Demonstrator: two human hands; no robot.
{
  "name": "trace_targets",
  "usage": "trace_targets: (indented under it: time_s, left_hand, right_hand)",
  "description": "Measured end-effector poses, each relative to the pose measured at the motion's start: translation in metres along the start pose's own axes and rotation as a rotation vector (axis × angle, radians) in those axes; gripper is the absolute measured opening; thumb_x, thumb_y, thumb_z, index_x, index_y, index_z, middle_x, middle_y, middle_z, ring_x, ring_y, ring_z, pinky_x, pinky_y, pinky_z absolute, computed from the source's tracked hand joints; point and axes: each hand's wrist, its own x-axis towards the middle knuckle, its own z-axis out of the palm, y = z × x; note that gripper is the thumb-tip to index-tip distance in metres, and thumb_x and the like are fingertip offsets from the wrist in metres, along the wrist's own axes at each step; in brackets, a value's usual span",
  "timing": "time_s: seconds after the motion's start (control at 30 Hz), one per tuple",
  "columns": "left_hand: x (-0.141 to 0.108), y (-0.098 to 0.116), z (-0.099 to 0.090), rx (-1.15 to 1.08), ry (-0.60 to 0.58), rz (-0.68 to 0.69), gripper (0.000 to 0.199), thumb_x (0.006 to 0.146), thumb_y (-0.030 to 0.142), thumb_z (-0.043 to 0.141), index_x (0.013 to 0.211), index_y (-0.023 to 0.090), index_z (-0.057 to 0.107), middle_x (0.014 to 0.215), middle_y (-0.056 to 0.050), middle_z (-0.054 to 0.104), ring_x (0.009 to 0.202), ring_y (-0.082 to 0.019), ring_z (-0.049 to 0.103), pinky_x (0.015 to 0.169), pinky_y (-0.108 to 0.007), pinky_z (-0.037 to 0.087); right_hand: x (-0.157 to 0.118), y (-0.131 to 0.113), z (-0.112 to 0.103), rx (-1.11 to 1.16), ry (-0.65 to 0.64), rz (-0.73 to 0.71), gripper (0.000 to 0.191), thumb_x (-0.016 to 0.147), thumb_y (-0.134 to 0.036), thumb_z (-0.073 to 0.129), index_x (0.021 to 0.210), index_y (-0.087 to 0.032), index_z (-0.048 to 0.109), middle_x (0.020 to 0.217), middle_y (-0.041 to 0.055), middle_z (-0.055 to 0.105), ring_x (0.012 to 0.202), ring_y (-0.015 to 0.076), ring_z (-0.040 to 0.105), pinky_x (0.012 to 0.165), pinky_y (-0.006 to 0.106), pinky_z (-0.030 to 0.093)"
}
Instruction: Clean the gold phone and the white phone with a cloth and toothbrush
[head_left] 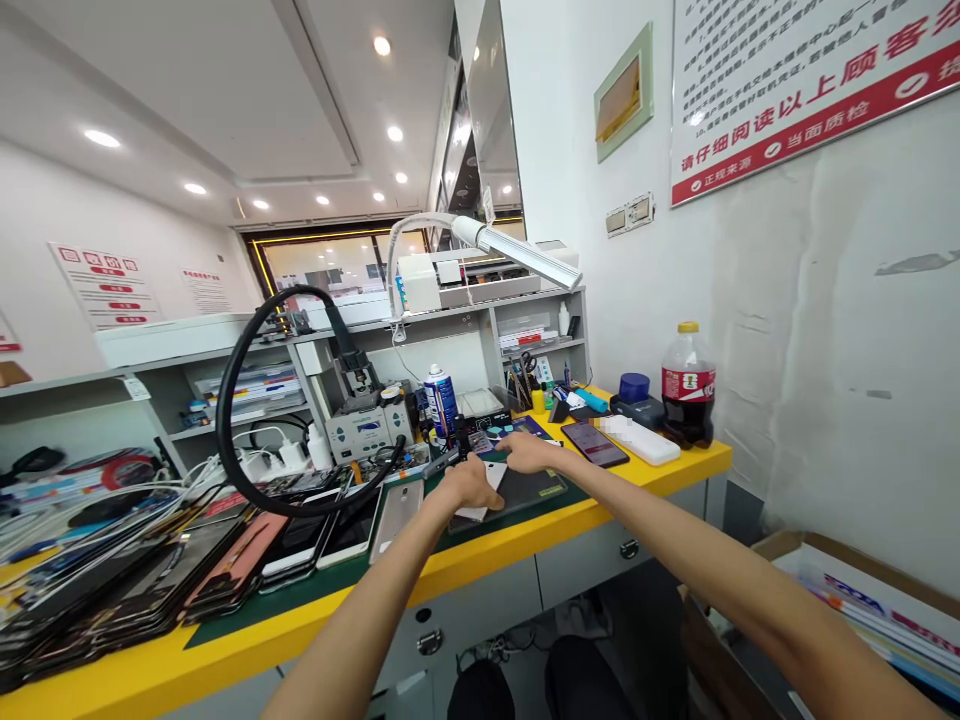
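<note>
My left hand (474, 485) is closed over a flat white phone-like panel (493, 477) on the dark work mat, its thumb toward the right edge. Just beyond its knuckles stands a black clamp-like tool (460, 438); I cannot tell if the fingers touch it. My right hand (527, 453) hovers over the mat's far side, index finger stretched left toward the panel and the other fingers curled. Whatever it may pinch is too small to make out. Under my right wrist lies a dark flat pad (534, 486).
Stacked phone parts (142, 575) and several phones fill the left of the yellow-edged bench (630, 493). A black hose (225, 410) loops above them. A blue spray can (440, 400) stands behind my hands. Rightward are a dark phone (595, 443), a white box (637, 438) and a cola bottle (688, 390).
</note>
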Motion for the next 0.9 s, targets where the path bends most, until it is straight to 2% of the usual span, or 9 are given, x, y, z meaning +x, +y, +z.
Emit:
trace_targets:
  time_s: [0.1,0.2,0.27,0.43,0.53,0.6,0.73,0.9]
  left_hand:
    - [-0.003,-0.012,-0.005,0.019,-0.049,0.086,0.038,0.093,0.034,0.062,0.126,0.017,0.056,0.125,-0.011,0.06,0.105,-0.024,0.063,0.087,-0.044,0.055]
    - [-0.003,-0.022,-0.005,0.036,-0.066,0.179,0.077,0.073,0.042,0.079,0.136,0.015,0.045,0.124,-0.017,0.059,0.111,-0.032,0.059,0.089,-0.044,0.053]
    - [-0.001,-0.027,-0.004,0.047,-0.056,0.24,0.099,0.057,0.043,0.085,0.14,0.015,0.038,0.127,-0.021,0.057,0.117,-0.039,0.054,0.092,-0.046,0.05]
    - [0.006,-0.034,-0.002,0.06,-0.038,0.349,0.093,0.052,0.042,0.08,0.134,0.021,0.041,0.132,-0.019,0.053,0.121,-0.041,0.049,0.094,-0.048,0.046]
    - [0.008,-0.037,-0.002,0.047,-0.051,0.386,0.09,0.053,0.043,0.077,0.133,0.022,0.042,0.129,-0.018,0.055,0.119,-0.041,0.051,0.089,-0.048,0.049]
    - [0.008,-0.039,-0.001,0.037,-0.058,0.399,0.086,0.054,0.042,0.076,0.132,0.022,0.044,0.127,-0.017,0.056,0.118,-0.041,0.052,0.089,-0.047,0.049]
    - [0.006,-0.043,-0.001,0.007,-0.073,0.406,0.089,0.059,0.043,0.072,0.138,0.022,0.04,0.126,-0.017,0.057,0.115,-0.038,0.055,0.085,-0.044,0.052]
    - [0.002,-0.047,0.001,-0.021,-0.075,0.417,0.087,0.061,0.041,0.069,0.141,0.024,0.04,0.125,-0.015,0.058,0.112,-0.037,0.058,0.082,-0.042,0.053]
  right_hand:
    - [0.003,-0.006,0.001,0.06,-0.075,0.022,0.031,0.096,-0.033,0.059,0.123,-0.018,0.06,0.126,0.0091,0.06,0.105,0.0233,0.063,0.088,0.042,0.055]
    - [0.004,-0.01,0.002,0.116,-0.141,0.065,0.031,0.096,-0.033,0.06,0.122,-0.017,0.06,0.126,0.0085,0.06,0.104,0.0241,0.063,0.087,0.042,0.055]
    - [0.005,-0.01,0.001,0.152,-0.184,0.102,0.032,0.096,-0.033,0.06,0.123,-0.017,0.059,0.124,0.0089,0.061,0.103,0.0233,0.064,0.086,0.042,0.056]
    - [0.001,-0.005,-0.005,0.215,-0.235,0.145,0.032,0.097,-0.034,0.059,0.123,-0.016,0.058,0.118,0.0087,0.063,0.096,0.0204,0.066,0.081,0.04,0.057]
    - [-0.008,-0.003,-0.009,0.2,-0.232,0.101,0.037,0.095,-0.034,0.061,0.126,-0.016,0.058,0.11,0.009,0.067,0.087,0.0189,0.067,0.074,0.035,0.057]
    - [-0.013,-0.002,-0.01,0.182,-0.233,0.037,0.046,0.086,-0.032,0.07,0.129,-0.017,0.06,0.107,0.0089,0.07,0.085,0.0196,0.068,0.073,0.03,0.055]
    - [-0.017,0.001,-0.01,0.161,-0.243,-0.093,0.06,0.068,-0.032,0.08,0.125,-0.021,0.066,0.108,0.0058,0.072,0.095,0.0231,0.068,0.076,0.025,0.051]
    - [-0.018,0.007,-0.006,0.149,-0.236,-0.2,0.065,0.068,-0.033,0.079,0.13,-0.019,0.064,0.123,0.0069,0.068,0.107,0.0248,0.064,0.081,0.024,0.047]
